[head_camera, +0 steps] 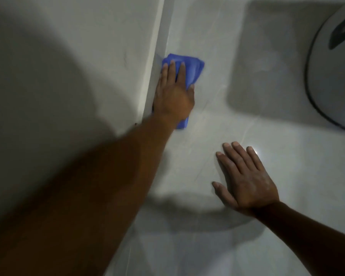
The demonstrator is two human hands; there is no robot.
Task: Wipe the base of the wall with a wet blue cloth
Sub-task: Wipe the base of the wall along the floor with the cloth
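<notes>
A folded blue cloth (191, 68) lies against the pale skirting strip (157, 56) at the base of the white wall (88, 56). My left hand (173, 94) presses flat on the cloth, fingers stretched forward, thumb hooked over its right side. A corner of the cloth sticks out below my wrist. My right hand (245, 178) rests palm down on the glossy white floor tiles (207, 120), fingers spread, holding nothing.
A round white object with a dark rim (331, 80) stands at the upper right and throws a broad shadow on the floor. My own shadow covers the wall at the left and the tiles near the bottom.
</notes>
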